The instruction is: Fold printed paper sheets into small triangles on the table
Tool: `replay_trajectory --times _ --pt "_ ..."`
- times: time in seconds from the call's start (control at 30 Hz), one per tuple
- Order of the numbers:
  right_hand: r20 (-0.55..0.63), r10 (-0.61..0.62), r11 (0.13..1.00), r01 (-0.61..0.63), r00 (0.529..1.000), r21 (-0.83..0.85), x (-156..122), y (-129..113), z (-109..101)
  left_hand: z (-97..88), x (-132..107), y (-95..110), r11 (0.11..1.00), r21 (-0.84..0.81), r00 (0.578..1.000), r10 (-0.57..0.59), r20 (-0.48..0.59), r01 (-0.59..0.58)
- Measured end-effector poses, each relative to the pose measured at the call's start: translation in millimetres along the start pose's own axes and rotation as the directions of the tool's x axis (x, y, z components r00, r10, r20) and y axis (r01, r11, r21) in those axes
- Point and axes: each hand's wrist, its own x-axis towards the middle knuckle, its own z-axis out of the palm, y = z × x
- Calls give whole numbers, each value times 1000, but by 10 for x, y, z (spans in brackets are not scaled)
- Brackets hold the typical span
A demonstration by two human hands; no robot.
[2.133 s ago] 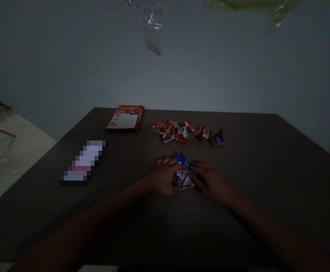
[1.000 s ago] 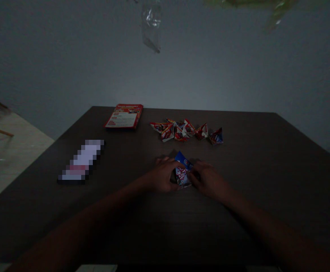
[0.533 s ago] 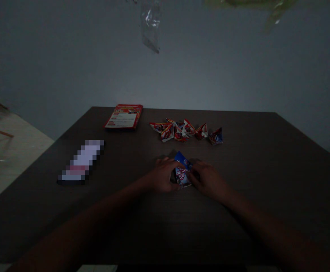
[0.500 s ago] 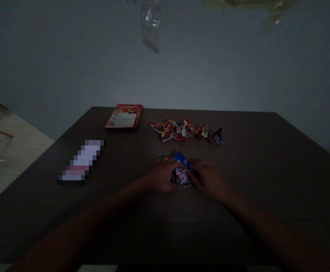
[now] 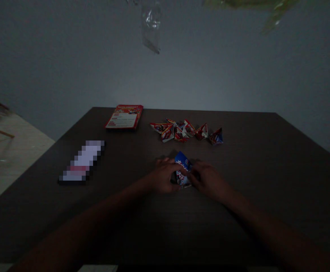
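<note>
Both hands [image 5: 165, 177]; blue paper [image 5: 182, 159] between

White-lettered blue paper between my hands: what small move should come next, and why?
Perhaps press down the right side of the white-lettered blue paper with your right hand, since its fingers meet that side while your left hand lies at the opposite side, seemingly placed to steady it.

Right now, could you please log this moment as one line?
left hand: holding printed paper | right hand: holding printed paper | folded papers: beyond hands | paper stack: far left
</note>
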Motion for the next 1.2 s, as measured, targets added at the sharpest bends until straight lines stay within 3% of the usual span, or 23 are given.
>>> replay_trajectory --times 0.33,1.2 --pt "-7 11 999 -11 1000 33 -4 6 11 -29 -9 44 999 7 999 -35 10 35" --pt "-38 51 996 -49 998 70 -45 -44 -26 -73 -6 81 989 148 998 -2 67 -8"
